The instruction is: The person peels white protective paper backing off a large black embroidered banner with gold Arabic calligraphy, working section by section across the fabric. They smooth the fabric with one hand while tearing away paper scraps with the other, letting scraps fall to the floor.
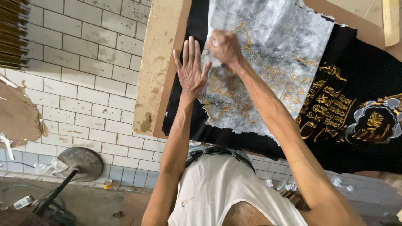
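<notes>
Seen from above, a person in a white sleeveless shirt (217,188) works at a black cloth (368,75) embroidered in gold, spread over a brown board (157,62). A sheet of grey-white backing paper (272,46), torn along its edges and showing gold stitching through it, covers the cloth's middle portion. The left hand (190,69) lies flat and fully open, fingers straight and together, pressing on the left edge of the paper where it meets the black cloth; it grips nothing. The right hand (224,46) is closed into a loose fist just beside it, higher on the sheet, pinching a bit of the paper between its fingers. Both hands rest on the paper's left part, nearly touching each other, while the uncovered gold lettering and a grey-edged emblem (374,121) sit well apart to the right. Below the board, a white tiled wall (83,83) runs down to a round metal stand base (81,163) on the floor.
</notes>
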Demonstrator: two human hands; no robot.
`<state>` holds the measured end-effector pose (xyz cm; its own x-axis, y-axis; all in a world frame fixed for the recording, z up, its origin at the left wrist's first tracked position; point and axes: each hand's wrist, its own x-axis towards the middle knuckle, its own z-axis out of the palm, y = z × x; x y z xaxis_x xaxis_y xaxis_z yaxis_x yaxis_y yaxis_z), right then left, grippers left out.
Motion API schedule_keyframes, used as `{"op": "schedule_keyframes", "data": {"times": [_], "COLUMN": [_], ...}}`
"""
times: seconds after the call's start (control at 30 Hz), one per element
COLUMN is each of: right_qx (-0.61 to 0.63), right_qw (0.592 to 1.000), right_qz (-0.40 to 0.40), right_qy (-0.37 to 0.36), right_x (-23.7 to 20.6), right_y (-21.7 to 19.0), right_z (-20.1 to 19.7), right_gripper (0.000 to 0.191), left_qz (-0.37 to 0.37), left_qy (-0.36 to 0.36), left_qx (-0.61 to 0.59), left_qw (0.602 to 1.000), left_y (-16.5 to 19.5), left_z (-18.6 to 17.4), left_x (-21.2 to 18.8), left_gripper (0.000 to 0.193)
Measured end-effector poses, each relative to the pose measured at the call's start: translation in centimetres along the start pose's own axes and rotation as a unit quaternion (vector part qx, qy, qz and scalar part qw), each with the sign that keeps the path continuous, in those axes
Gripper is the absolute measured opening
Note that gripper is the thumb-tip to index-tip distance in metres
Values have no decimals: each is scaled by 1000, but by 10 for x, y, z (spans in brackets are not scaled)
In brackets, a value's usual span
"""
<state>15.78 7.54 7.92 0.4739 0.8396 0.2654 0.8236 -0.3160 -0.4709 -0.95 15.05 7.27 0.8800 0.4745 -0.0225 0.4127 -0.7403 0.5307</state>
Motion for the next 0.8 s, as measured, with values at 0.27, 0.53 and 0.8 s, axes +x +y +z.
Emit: {"op": "schedule_keyframes", "data": {"times": [0.27,0.53,0.8], "right_qx": [97,-85,-114], "right_qw": [986,975,988], "right_qz": [132,202,72], "right_qy": [-27,-19,75], "right_x": [-1,56,71], "right_y": [85,6,25], "right_z": [-96,-39,-28], "right_gripper": [41,64,21], "left_qz": [-15,70,105], "left_qy": [-2,-24,-14], "left_qx": [47,51,29], "left_qw": [999,996,994], "left_y": [13,15,10], "left_z": [0,-16,-13], "left_x": [8,82,90], "left_gripper": [83,79,84]}}
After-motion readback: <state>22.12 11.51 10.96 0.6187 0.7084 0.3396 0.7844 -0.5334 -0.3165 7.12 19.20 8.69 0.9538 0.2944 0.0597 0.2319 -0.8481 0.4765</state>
